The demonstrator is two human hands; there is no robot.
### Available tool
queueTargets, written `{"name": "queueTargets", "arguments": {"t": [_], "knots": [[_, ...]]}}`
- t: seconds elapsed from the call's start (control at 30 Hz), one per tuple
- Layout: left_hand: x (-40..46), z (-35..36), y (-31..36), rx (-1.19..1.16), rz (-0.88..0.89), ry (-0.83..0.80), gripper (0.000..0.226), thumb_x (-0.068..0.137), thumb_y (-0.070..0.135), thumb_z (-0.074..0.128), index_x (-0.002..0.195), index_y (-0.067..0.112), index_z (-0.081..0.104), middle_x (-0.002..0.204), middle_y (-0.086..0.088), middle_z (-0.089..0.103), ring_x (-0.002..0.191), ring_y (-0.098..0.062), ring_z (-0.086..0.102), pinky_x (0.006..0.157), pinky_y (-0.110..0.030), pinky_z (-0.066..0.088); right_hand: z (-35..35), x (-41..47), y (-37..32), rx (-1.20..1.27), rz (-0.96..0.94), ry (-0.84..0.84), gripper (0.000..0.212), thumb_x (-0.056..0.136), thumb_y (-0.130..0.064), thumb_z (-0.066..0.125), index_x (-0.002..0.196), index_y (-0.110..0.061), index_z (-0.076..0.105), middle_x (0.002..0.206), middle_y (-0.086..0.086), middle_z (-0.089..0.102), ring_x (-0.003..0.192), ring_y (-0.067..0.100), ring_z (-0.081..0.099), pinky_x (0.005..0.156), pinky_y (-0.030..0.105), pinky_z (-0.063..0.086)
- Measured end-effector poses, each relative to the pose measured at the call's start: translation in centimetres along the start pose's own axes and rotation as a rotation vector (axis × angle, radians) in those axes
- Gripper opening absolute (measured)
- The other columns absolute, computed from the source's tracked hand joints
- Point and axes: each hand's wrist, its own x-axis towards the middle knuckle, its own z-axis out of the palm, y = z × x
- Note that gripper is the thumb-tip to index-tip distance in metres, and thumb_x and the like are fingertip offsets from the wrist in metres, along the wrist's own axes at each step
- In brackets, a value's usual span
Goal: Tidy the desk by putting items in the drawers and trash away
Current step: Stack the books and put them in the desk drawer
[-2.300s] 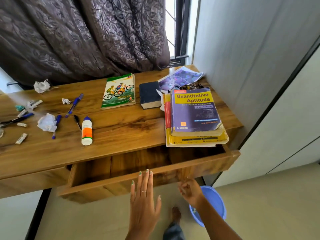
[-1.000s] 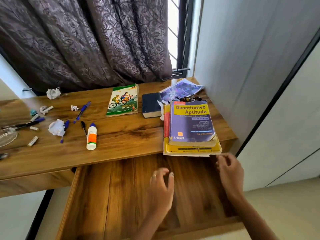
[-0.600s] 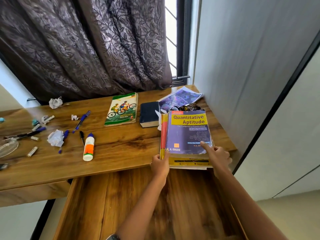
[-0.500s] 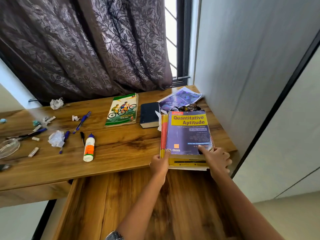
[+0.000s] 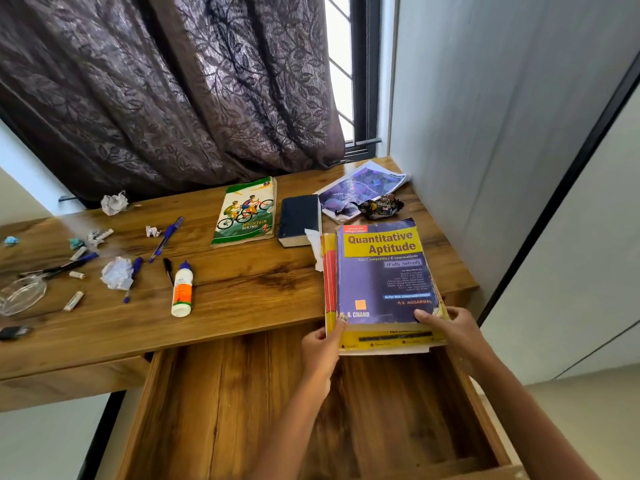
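Head view: a wooden table [image 5: 242, 289] is seen below a dark curtain [image 5: 166, 91], with its drawer [image 5: 225, 410] pulled out at the near side. A stack of books [image 5: 381, 282] is held at the table's near right edge, above the drawer, gripped at its near corners by both hands: the left hand [image 5: 320, 348] is curled round the left corner, the right hand [image 5: 453, 329] round the right. Farther left, a green book [image 5: 247, 211] and a dark book [image 5: 299, 220] are laid side by side. A glue bottle [image 5: 181, 291], pens [image 5: 166, 235] and crumpled paper [image 5: 116, 273] are scattered at the left.
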Motion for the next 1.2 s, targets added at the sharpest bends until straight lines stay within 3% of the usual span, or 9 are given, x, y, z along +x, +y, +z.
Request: {"name": "queueTargets", "arguments": {"t": [0.17, 0.23, 0.37, 0.47, 0.53, 0.67, 0.83, 1.0, 1.2], "knots": [[-1.4, -1.0, -1.4, -0.001, -0.087, -0.058, 0.033, 0.088, 0.033, 0.063, 0.109, 0.009, 0.06, 0.093, -0.004, 0.07, 0.079, -0.009, 0.064, 0.066, -0.022, 0.046, -1.3, -1.2, 1.8, 0.02, 0.122, -0.251, 0.111, 0.021, -0.065, 0.084, 0.114, -0.012, 0.056, 0.105, 0.008, 0.07, 0.1, 0.025, 0.066, 0.097, 0.043, 0.047], [-1.0, -1.1, -0.9, 0.035, -0.116, -0.079, 0.038, 0.087, 0.039, 0.062, 0.111, 0.009, 0.058, 0.094, -0.004, 0.07, 0.079, -0.01, 0.065, 0.069, -0.025, 0.045, -1.3, -1.2, 1.3, 0.045, 0.141, -0.289, 0.1, 0.031, -0.058, 0.082, 0.116, -0.012, 0.055, 0.106, 0.009, 0.069, 0.101, 0.026, 0.066, 0.095, 0.042, 0.048], [0.6, -0.6, 1.7, 0.067, -0.097, -0.117, 0.041, 0.083, 0.044, 0.065, 0.108, 0.011, 0.061, 0.098, -0.005, 0.072, 0.065, -0.008, 0.069, 0.043, -0.016, 0.049, -1.1, 0.1, -0.8, 0.068, 0.137, -0.362, 0.086, 0.045, -0.058, 0.081, 0.115, -0.014, 0.056, 0.107, 0.01, 0.07, 0.097, 0.027, 0.069, 0.084, 0.037, 0.055], [2.2, 0.3, 3.3, 0.07, -0.102, -0.159, 0.051, 0.077, 0.042, 0.072, 0.115, 0.011, 0.061, 0.1, -0.006, 0.072, 0.08, -0.017, 0.07, 0.061, -0.025, 0.055, -0.6, 1.8, -2.1, 0.073, 0.134, -0.352, 0.069, 0.063, -0.046, 0.078, 0.117, -0.01, 0.056, 0.104, 0.014, 0.071, 0.094, 0.028, 0.07, 0.083, 0.038, 0.055], [2.8, 0.7, 3.3, 0.074, -0.136, -0.19, 0.057, 0.072, 0.043, 0.076, 0.117, 0.012, 0.061, 0.102, -0.008, 0.072, 0.085, -0.021, 0.071, 0.071, -0.032, 0.058, -0.3, 2.7, -2.5, 0.06, 0.138, -0.322, 0.068, 0.063, -0.043, 0.077, 0.117, -0.007, 0.058, 0.1, 0.014, 0.073, 0.092, 0.029, 0.07, 0.082, 0.038, 0.056], [3.0, 0.6, 2.4, 0.067, -0.143, -0.224, 0.053, 0.071, 0.043, 0.076, 0.113, 0.013, 0.064, 0.099, -0.009, 0.073, 0.084, -0.021, 0.072, 0.07, -0.033, 0.059, -0.5, 3.2, -2.2, 0.079, 0.199, -0.37, 0.074, 0.064, -0.044, 0.081, 0.121, -0.005, 0.054, 0.106, 0.017, 0.07, 0.1, 0.035, 0.067, 0.086, 0.041, 0.055], [0.9, -1.6, 0.7, 0.13, -0.155, -0.27, 0.039, 0.074, 0.041, 0.073, 0.105, 0.02, 0.063, 0.095, -0.002, 0.074, 0.083, -0.017, 0.072, 0.064, -0.026, 0.055, -1.3, 1.7, -0.3, 0.098, 0.272, -0.566, 0.095, 0.043, -0.041, 0.092, 0.122, -0.005, 0.052, 0.116, 0.021, 0.065, 0.106, 0.039, 0.063, 0.081, 0.043, 0.057], [-0.9, -4.6, -3.3, 0.14, -0.18, -0.211, 0.074, 0.048, 0.028, 0.085, 0.114, 0.017, 0.054, 0.102, -0.002, 0.071, 0.092, -0.021, 0.069, 0.075, -0.033, 0.057, -0.1, -2.1, 3.5, 0.09, 0.25, -0.598, 0.079, 0.056, -0.02, 0.087, 0.125, -0.005, 0.049, 0.115, 0.021, 0.066, 0.106, 0.039, 0.063, 0.093, 0.055, 0.049], [-2.4, -6.4, -4.9, 0.114, -0.106, -0.124, 0.075, 0.063, 0.006, 0.083, 0.126, 0.013, 0.044, 0.104, -0.004, 0.066, 0.086, -0.017, 0.067, 0.053, -0.02, 0.054, 2.2, -5.3, 5.1, 0.112, 0.149, -0.553, 0.076, 0.056, -0.007, 0.087, 0.121, -0.01, 0.047, 0.107, 0.014, 0.07, 0.099, 0.032, 0.067, 0.074, 0.043, 0.058]]}}
